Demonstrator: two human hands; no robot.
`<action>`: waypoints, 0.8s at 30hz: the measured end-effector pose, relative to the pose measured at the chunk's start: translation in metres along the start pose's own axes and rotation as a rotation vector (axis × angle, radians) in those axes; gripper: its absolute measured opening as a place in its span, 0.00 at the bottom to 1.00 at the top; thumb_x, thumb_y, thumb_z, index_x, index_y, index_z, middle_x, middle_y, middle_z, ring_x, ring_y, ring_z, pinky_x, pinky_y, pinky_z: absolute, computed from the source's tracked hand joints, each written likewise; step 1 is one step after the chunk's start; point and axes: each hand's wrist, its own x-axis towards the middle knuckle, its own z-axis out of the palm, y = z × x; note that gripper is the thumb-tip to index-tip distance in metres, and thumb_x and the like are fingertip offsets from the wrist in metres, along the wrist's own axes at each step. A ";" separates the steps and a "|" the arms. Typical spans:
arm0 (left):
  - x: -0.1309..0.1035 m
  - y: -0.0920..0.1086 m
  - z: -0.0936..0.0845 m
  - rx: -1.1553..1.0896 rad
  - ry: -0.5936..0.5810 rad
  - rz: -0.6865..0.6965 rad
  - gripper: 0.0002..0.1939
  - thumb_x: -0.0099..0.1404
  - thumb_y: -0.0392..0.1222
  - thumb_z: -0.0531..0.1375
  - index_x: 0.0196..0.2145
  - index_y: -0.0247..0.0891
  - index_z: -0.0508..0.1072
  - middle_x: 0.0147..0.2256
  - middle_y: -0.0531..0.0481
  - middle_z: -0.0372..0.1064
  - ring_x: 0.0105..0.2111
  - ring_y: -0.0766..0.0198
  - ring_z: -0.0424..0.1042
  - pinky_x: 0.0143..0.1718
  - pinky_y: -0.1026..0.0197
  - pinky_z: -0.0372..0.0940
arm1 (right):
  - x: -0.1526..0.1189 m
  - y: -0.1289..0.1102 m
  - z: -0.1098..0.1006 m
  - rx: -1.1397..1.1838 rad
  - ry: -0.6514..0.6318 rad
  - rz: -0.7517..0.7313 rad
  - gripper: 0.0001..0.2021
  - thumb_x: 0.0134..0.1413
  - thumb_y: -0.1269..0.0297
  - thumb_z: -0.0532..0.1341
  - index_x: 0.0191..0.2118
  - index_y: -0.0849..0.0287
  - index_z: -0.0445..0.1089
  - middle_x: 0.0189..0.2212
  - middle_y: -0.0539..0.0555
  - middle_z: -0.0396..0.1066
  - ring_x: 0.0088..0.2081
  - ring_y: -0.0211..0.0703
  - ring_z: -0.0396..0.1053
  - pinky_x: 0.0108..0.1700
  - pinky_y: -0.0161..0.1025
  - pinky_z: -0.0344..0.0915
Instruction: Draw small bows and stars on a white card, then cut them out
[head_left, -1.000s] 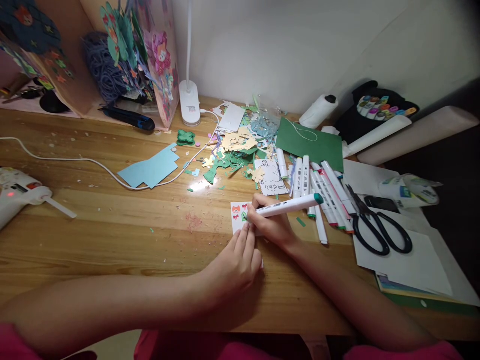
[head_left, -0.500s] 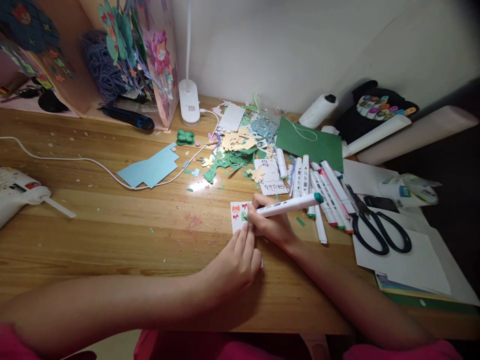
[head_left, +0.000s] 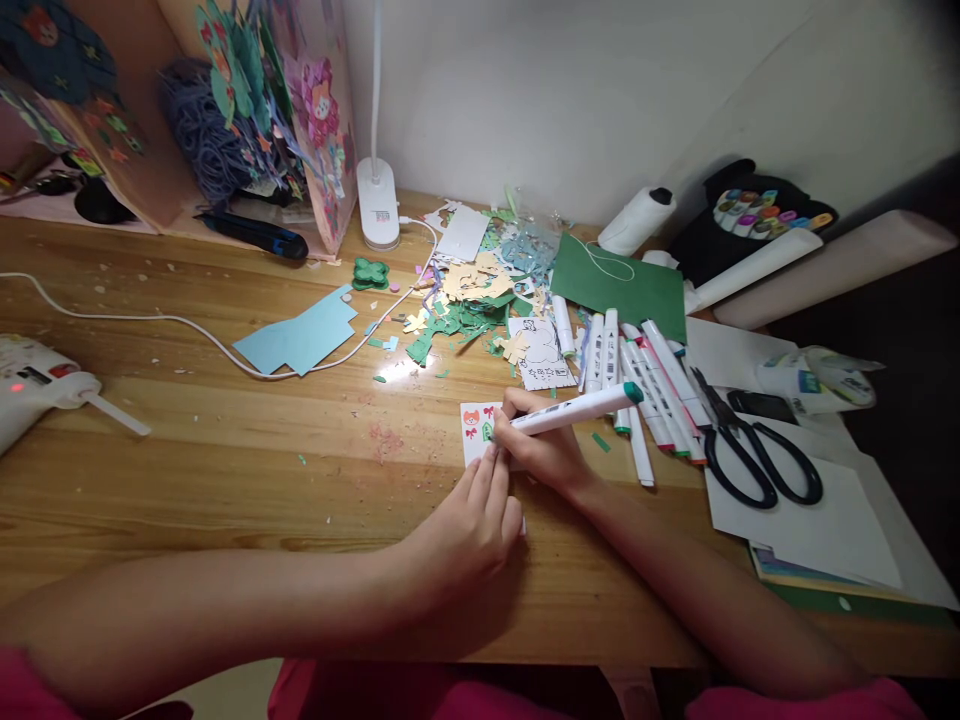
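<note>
A white marker (head_left: 577,409) with a green end is gripped in my right hand (head_left: 544,445), slanting up to the right. Its tip is hidden by my fingers, at a small white paper (head_left: 470,450). On that paper are a red-orange face, red bows and a green shape. My left hand (head_left: 484,510) rests on the paper's lower part with its fingers stretched out, holding nothing. Just beyond my right hand lies another white paper with black line drawings (head_left: 541,355).
Several markers (head_left: 645,380) and black-handled scissors (head_left: 757,445) lie at the right on white sheets. Paper scraps (head_left: 472,290) are heaped at the back, beside green card (head_left: 622,290). Blue paper (head_left: 300,330), a white cable (head_left: 187,325) and a glue gun (head_left: 52,385) lie leftward.
Both hands and the marker stay almost where they were, with only a very slight shift of the marker. A red light now shows on the glue gun.
</note>
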 end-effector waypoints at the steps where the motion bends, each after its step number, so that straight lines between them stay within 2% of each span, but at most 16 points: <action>1: 0.000 0.000 0.000 0.000 0.002 0.000 0.12 0.64 0.36 0.49 0.36 0.23 0.67 0.48 0.23 0.66 0.51 0.45 0.66 0.50 0.51 0.63 | 0.000 0.000 0.000 0.002 0.001 0.001 0.13 0.49 0.69 0.56 0.18 0.56 0.52 0.16 0.45 0.55 0.21 0.36 0.54 0.24 0.34 0.53; 15: -0.002 0.001 0.001 0.000 0.011 -0.002 0.11 0.64 0.36 0.48 0.36 0.24 0.66 0.48 0.23 0.66 0.52 0.44 0.65 0.50 0.50 0.62 | 0.000 0.000 -0.001 0.006 0.007 -0.014 0.14 0.47 0.71 0.55 0.18 0.56 0.49 0.16 0.44 0.51 0.20 0.35 0.51 0.23 0.34 0.50; 24: 0.001 0.000 0.000 -0.002 0.006 -0.001 0.12 0.64 0.36 0.48 0.36 0.24 0.67 0.48 0.24 0.66 0.51 0.46 0.66 0.50 0.50 0.62 | 0.000 0.001 -0.001 0.018 0.000 0.003 0.13 0.49 0.69 0.55 0.19 0.56 0.52 0.16 0.45 0.55 0.21 0.36 0.54 0.24 0.34 0.53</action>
